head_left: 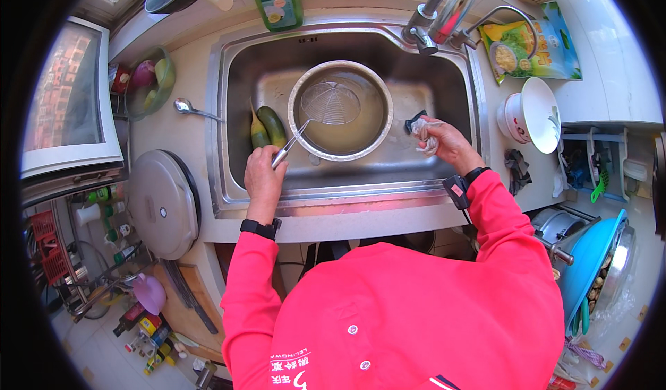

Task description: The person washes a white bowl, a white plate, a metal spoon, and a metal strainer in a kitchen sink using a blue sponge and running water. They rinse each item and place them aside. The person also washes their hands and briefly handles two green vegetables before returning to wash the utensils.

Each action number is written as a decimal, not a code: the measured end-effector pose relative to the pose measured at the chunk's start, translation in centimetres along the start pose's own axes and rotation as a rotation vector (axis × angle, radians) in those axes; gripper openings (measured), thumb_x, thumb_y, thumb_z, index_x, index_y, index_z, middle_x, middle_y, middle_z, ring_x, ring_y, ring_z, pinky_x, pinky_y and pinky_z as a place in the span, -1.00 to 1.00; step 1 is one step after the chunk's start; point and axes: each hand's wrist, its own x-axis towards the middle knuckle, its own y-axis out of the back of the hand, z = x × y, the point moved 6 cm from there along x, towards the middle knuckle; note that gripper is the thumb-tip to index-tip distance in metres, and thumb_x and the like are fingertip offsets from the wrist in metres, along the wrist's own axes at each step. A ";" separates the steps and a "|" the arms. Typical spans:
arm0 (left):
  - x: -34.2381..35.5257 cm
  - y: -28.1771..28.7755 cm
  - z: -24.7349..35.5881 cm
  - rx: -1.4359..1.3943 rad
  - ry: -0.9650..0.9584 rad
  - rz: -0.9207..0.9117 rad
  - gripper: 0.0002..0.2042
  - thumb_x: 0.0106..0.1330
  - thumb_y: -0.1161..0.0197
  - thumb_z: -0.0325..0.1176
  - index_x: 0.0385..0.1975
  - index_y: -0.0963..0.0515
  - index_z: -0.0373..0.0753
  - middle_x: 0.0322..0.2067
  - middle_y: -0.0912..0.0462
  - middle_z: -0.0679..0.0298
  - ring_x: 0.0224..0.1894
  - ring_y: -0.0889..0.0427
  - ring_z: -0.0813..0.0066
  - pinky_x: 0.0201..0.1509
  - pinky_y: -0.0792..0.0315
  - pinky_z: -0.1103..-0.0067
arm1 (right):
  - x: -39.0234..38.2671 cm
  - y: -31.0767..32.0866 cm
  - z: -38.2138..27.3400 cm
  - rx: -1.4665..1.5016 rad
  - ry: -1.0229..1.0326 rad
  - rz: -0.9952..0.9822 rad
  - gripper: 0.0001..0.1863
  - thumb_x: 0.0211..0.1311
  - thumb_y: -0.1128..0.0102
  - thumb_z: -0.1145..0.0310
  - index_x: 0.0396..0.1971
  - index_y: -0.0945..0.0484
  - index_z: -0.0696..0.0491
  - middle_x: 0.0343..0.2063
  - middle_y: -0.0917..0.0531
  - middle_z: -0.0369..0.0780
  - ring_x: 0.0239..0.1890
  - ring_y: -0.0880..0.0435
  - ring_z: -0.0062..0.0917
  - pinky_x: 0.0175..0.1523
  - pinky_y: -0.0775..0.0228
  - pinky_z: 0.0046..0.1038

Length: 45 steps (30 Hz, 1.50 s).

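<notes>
My left hand (263, 182) is closed around the handle of a wire-mesh skimmer (330, 103). The skimmer's round head lies in cloudy water inside a metal basin (387, 116), which stands in the steel sink (416, 171). To the basin's right, my right hand (449, 144) pinches a crumpled whitish rag (426, 137) over the sink floor. A small dark object (414, 121) shows beside the rag; its kind is unclear. Two green, cucumber-like vegetables (272, 125) rest at the sink's left side, close to my left hand.
A faucet (440, 15) rises behind the sink. A white bowl (540, 116) and a yellow-green bag (517, 47) are on the right counter. On the left are a spoon (186, 107), a large round lid (161, 203) and a vegetable bowl (165, 92). A green bottle (277, 2) stands behind.
</notes>
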 end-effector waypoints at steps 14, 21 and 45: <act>1.0 -2.7 0.0 0.187 0.013 -0.131 -0.79 -0.01 -0.31 -0.33 -0.39 -0.47 -0.19 -0.37 -0.57 0.13 -0.29 -0.58 0.12 -0.26 -0.44 0.27 | 0.2 -0.7 0.0 -0.041 -0.018 -0.065 -0.49 0.23 0.09 0.49 0.18 -0.08 0.15 -0.24 -0.54 -0.08 -0.49 -0.57 -0.43 -0.37 -0.49 -0.47; 0.9 -3.8 -1.4 -0.006 -0.020 -0.338 -0.79 0.07 -0.17 -0.34 -0.30 -0.51 -0.21 -0.34 -0.60 0.07 -0.22 -0.56 0.08 -0.15 -0.43 0.30 | 0.2 -2.5 -0.1 -0.087 -0.038 -0.085 -0.50 0.24 0.06 0.46 0.19 -0.12 0.14 -0.23 -0.54 -0.11 -0.47 -0.57 -0.46 -0.34 -0.49 -0.47; 0.0 -4.0 -6.6 -0.161 0.373 0.049 -0.71 0.06 -0.19 -0.13 -0.33 -0.59 -0.20 -0.29 -0.57 0.03 -0.21 -0.54 0.06 -0.12 -0.42 0.30 | 1.1 -8.0 -0.8 -0.117 -0.003 -0.261 -0.61 0.22 0.02 0.44 0.06 -0.28 0.15 -0.20 -0.55 -0.11 -0.31 -0.56 -0.41 -0.30 -0.47 -0.41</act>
